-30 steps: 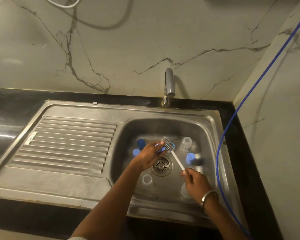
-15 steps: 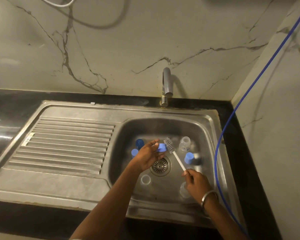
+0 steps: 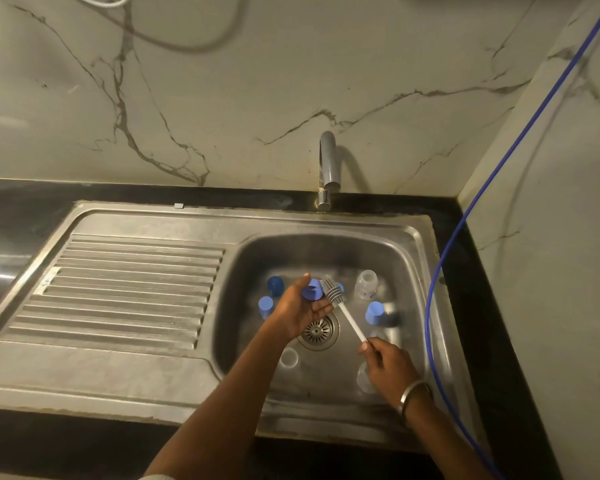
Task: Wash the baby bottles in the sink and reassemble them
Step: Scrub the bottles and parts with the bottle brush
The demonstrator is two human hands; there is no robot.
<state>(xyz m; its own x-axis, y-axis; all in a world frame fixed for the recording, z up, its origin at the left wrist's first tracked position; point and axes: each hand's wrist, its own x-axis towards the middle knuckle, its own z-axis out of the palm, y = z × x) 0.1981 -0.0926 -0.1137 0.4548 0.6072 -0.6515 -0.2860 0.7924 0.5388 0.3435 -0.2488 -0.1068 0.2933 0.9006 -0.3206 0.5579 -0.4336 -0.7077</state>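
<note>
your basin (image 3: 409,258) is crowded: a dark blue cap (image 3: 275,285) and a light blue cap (image 3: 265,306) stand at the left wall, a clear bottle (image 3: 367,284) and another blue cap (image 3: 374,312) at the right. clear pieces (image 3: 288,357) lie near the front, beside the drain (image 3: 317,331). the tap (image 3: 327,168) overhangs the back rim. the ribbed drainboard (image 3: 129,285) to your left lies bare. a blue hose (image 3: 430,306) runs along the right edge.

We see a stainless steel sink (image 3: 426,271) with a ribbed draining board (image 3: 129,289), sunk into a black stone counter (image 3: 21,209), and on its basin floor stand three blue plastic caps (image 3: 275,285) (image 3: 265,306) (image 3: 374,312) and a clear baby bottle (image 3: 367,284).
</note>
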